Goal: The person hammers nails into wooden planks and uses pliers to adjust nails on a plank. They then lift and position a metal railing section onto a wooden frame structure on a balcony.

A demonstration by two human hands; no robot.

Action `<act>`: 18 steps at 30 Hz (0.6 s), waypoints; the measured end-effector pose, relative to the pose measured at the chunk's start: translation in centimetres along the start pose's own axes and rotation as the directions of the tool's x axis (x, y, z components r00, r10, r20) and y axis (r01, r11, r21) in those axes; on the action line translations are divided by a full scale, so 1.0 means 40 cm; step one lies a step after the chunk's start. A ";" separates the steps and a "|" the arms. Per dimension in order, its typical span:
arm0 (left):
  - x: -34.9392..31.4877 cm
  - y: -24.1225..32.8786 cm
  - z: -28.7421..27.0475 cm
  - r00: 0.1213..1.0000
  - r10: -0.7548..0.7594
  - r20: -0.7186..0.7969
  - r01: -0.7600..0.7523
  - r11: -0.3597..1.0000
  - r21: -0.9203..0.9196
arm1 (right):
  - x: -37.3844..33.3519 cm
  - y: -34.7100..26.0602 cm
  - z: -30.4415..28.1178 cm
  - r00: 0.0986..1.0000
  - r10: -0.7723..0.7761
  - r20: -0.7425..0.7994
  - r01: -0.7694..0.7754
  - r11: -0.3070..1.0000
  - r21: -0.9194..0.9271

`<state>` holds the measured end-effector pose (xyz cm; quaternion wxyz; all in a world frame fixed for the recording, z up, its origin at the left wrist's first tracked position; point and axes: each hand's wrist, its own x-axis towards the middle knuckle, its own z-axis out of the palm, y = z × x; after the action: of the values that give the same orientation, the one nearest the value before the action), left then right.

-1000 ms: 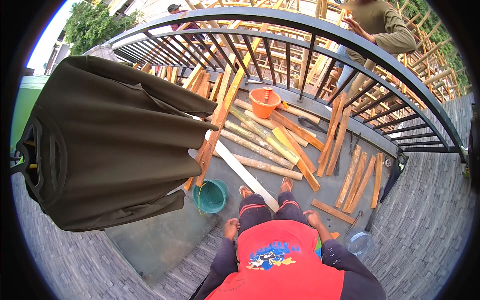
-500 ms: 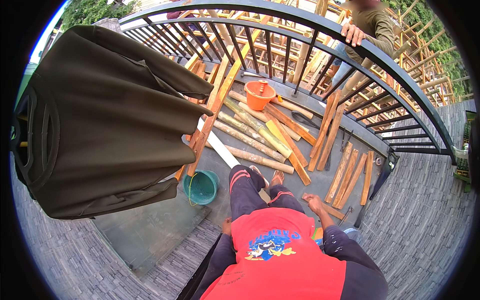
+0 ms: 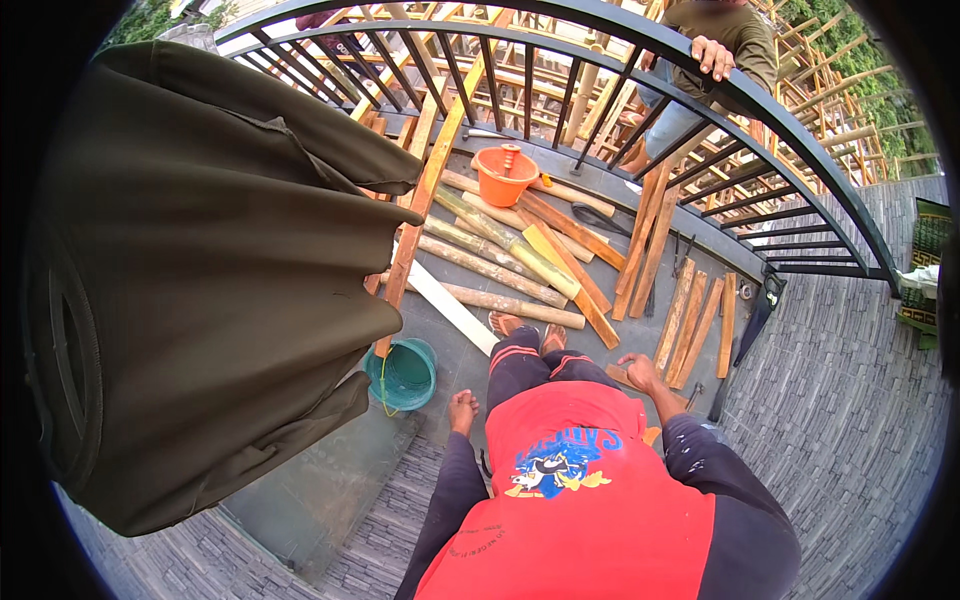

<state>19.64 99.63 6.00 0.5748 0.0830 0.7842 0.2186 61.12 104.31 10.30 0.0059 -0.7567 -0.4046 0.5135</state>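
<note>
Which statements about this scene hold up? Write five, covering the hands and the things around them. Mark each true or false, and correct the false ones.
1. The left hand is gripping the teal bucket. False: the left hand is apart from the teal bucket.
2. In this view, the right hand overlaps a short plank. True, though whether they touch cannot be told.
3. The orange bucket lies on its side. False: the orange bucket stands upright.
4. Another person's hand rests on the black railing. True.
5. The dark shirt hangs on the right side of the picture. False: the dark shirt hangs on the left side.
</note>
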 end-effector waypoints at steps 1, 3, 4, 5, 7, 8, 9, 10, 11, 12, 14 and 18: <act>0.012 0.017 -0.011 1.000 0.009 -0.002 -0.009 1.000 -0.011 | 0.009 -0.020 -0.008 1.000 0.009 -0.008 -0.009 1.000 0.023; 0.029 0.041 -0.026 1.000 0.006 -0.002 -0.006 1.000 -0.026 | 0.018 -0.056 -0.016 0.999 0.028 -0.023 -0.026 0.997 0.071; 0.037 0.049 -0.032 1.000 -0.006 0.001 0.006 1.000 -0.031 | 0.026 -0.071 -0.016 0.999 0.024 -0.035 -0.022 0.997 0.071; 0.045 0.057 -0.039 1.000 -0.019 0.005 0.019 0.999 -0.035 | 0.035 -0.082 -0.015 0.999 0.022 -0.048 -0.018 0.997 0.071; 0.065 0.060 -0.064 0.999 -0.053 0.001 0.053 0.997 -0.048 | 0.032 -0.125 -0.027 0.996 -0.026 -0.080 0.029 0.999 0.041; 0.073 0.059 -0.077 0.997 -0.071 -0.001 0.071 0.996 -0.055 | 0.028 -0.124 -0.019 0.992 -0.045 -0.118 0.052 0.997 0.058; 0.081 0.065 -0.089 0.998 -0.065 -0.003 0.065 0.997 -0.050 | 0.032 -0.125 -0.013 0.985 -0.071 -0.158 0.083 0.994 0.075; 0.087 0.070 -0.101 0.998 -0.059 -0.006 0.059 0.997 -0.046 | 0.034 -0.125 -0.013 0.976 -0.096 -0.198 0.115 0.989 0.089; 0.095 0.074 -0.108 0.999 -0.054 -0.008 0.053 0.998 -0.042 | 0.033 -0.122 -0.022 0.979 -0.066 -0.193 0.086 0.992 0.096; 0.107 0.081 -0.116 0.998 -0.055 -0.009 0.055 0.997 -0.045 | 0.027 -0.124 -0.029 0.982 -0.030 -0.185 0.051 0.993 0.110; 0.128 0.090 -0.124 0.998 -0.059 -0.010 0.059 0.997 -0.051 | 0.013 -0.127 -0.034 0.981 0.013 -0.196 0.014 0.990 0.138; 0.153 0.092 -0.134 0.999 -0.034 0.007 0.035 0.996 -0.086 | 0.011 -0.132 -0.036 0.951 -0.022 -0.310 0.064 0.990 0.127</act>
<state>12.16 103.90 3.60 0.5837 0.0452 0.7737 0.2419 59.10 108.74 12.88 0.1316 -0.8161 -0.3793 0.4156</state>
